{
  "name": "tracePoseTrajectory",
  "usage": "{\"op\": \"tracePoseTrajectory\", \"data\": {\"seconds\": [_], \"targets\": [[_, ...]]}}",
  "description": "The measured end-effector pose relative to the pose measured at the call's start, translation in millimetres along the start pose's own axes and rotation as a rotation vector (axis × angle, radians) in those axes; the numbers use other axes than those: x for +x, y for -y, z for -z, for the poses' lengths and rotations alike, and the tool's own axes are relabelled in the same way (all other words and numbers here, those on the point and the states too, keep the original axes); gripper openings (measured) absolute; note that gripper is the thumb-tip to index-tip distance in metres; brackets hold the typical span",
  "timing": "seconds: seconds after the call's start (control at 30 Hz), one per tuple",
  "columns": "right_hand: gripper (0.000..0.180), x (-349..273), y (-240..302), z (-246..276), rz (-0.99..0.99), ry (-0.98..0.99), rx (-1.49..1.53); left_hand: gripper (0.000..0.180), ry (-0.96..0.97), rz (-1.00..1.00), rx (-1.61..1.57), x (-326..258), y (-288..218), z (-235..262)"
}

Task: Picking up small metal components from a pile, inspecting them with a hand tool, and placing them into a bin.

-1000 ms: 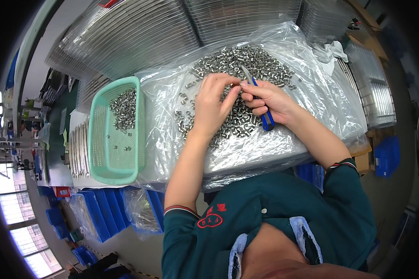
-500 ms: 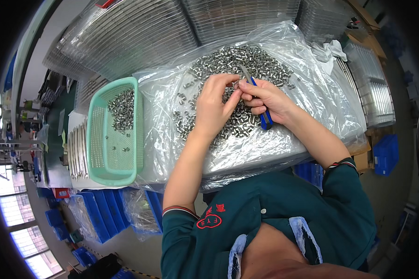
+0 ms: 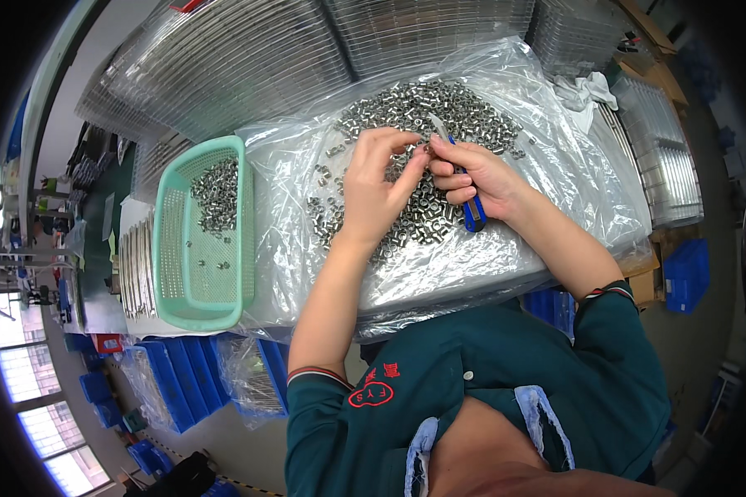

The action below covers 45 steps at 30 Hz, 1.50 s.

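My right hand [image 3: 491, 180] is closed around a blue utility knife [image 3: 474, 214], its blade pointing away from me. Thumb and forefinger of my left hand [image 3: 371, 186] pinch a small metal sleeve [image 3: 427, 149] close to the right fingertips and the blade; the fingers partly hide it. Beneath both hands spreads a pile of small shiny metal sleeves [image 3: 431, 103] on clear plastic sheeting [image 3: 564, 199]. To the left stands a light green plastic basket [image 3: 211, 290] with a heap of small metal parts [image 3: 215, 195] toward its far end.
Stacks of clear plastic trays [image 3: 249, 66] line the far side of the table, and another stack [image 3: 659, 157] stands at the right. A white cloth [image 3: 584, 89] lies at the back right. Blue bins [image 3: 174, 381] sit below the table's front edge at the left.
My left fingers have drawn slightly left and opened a little from the right fingertips. The knife blade has tilted slightly, still in my right hand. The basket has stayed put.
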State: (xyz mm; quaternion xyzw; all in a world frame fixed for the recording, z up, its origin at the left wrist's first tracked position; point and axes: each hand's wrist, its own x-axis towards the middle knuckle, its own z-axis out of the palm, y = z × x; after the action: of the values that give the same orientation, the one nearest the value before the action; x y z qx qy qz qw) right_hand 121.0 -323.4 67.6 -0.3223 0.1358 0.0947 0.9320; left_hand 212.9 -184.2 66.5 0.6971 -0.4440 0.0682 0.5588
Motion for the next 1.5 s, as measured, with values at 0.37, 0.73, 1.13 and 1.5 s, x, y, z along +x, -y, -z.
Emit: {"op": "tracePoseTrajectory", "data": {"seconds": [0.37,0.73,1.13,1.5], "targets": [[0.015,0.3,-0.9,1.1,0.0,-0.008,0.046,0.015,0.05,-0.021,0.034,-1.0,-1.2,-3.4],[0.013,1.5,-1.5,4.3,-0.014,0.002,0.022,0.013,0.059,0.025,-0.054,-1.2,-0.8,-4.3],[0.016,1.1,0.3,2.6,0.032,-0.014,-0.043,0.025,0.077,0.073,-0.057,-2.4,-0.4,-4.9],[0.013,0.6,-1.2,0.0,0.059,-0.053,-0.049,0.02,0.103,0.045,-0.047,-2.5,-1.3,-3.1]]}}
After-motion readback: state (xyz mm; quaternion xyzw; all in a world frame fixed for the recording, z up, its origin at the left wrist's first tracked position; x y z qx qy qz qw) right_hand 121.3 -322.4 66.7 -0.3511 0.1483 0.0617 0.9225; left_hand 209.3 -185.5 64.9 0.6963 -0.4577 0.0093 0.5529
